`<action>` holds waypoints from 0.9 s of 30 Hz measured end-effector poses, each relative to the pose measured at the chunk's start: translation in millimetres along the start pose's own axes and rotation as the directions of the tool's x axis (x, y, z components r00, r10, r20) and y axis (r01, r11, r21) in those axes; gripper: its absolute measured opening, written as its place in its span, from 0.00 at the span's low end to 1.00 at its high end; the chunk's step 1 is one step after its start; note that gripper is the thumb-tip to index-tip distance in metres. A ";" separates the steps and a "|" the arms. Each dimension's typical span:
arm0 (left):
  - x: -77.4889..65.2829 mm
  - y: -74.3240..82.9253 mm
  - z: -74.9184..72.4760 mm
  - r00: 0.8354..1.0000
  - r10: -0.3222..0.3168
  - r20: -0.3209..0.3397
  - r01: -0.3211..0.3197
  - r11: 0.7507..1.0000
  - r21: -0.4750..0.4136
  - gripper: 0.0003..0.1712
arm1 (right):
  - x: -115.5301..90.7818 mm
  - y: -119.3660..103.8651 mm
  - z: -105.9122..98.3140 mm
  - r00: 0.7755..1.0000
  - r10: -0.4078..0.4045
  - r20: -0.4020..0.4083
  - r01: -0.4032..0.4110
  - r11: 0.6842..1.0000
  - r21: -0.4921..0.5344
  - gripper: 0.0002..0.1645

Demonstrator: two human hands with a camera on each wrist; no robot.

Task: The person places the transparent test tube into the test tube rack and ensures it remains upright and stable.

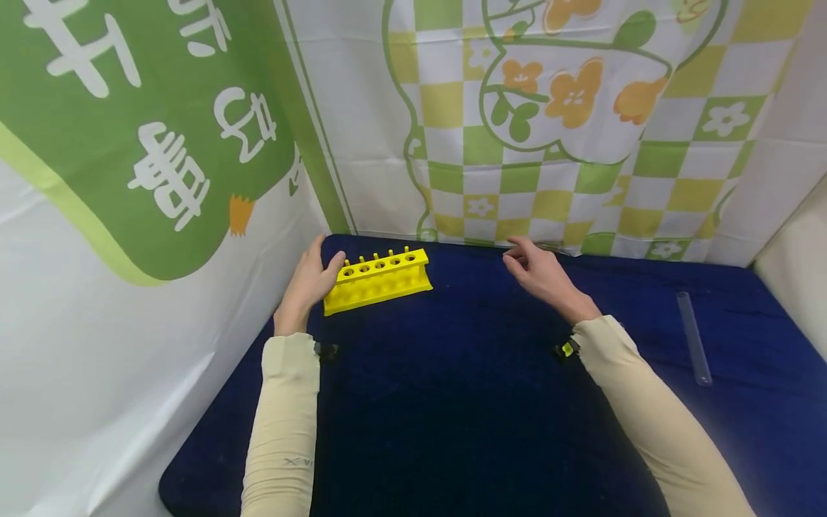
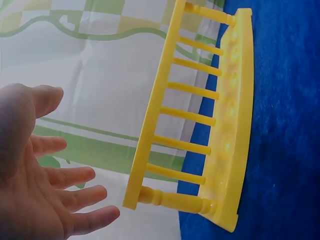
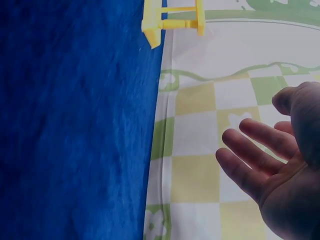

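Note:
A yellow test tube rack (image 1: 381,287) with a row of round holes and upright pegs stands at the back left of the dark blue table. My left hand (image 1: 310,280) is at its left end, overlapping it in the head view. In the left wrist view the fingers (image 2: 80,200) are spread and apart from the rack (image 2: 245,115), holding nothing. My right hand (image 1: 539,271) hovers over the back of the table, right of the rack, with fingers loosely bent and nothing in them. The rack's end (image 3: 152,25) shows at the top of the right wrist view.
A clear test tube (image 1: 694,337) lies on the right side of the blue table (image 1: 452,402), beyond my right forearm. A patterned cloth wall (image 1: 362,143) rises along the back edge, and another cloth (image 1: 161,345) closes the left side.

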State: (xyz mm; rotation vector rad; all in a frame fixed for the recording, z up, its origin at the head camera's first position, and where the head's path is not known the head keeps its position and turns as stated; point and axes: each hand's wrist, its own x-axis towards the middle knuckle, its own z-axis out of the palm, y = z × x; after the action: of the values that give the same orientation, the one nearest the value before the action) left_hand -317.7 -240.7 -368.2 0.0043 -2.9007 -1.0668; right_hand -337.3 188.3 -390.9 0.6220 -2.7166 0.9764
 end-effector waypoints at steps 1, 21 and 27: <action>-0.6 -0.2 0.4 1.000 -0.010 -0.002 0.010 1.000 -0.012 0.46 | 1.2 -2.3 1.6 1.000 -0.003 -0.002 0.003 1.000 0.003 0.30; -4.7 -13.4 9.9 0.989 -0.138 -0.054 0.131 0.983 -0.127 0.39 | 13.4 -20.9 30.0 0.999 0.035 0.032 -0.037 0.997 0.074 0.29; -5.0 -21.9 10.8 0.984 -0.170 -0.051 0.161 0.976 -0.148 0.39 | 14.2 -19.6 37.2 0.998 0.057 0.038 -0.060 0.994 0.086 0.28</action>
State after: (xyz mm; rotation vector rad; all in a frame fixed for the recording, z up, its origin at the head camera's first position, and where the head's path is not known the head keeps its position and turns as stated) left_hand -313.6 -250.3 -390.9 0.2740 -2.8007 -1.2741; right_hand -342.5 146.3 -403.9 0.5833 -2.7498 1.1137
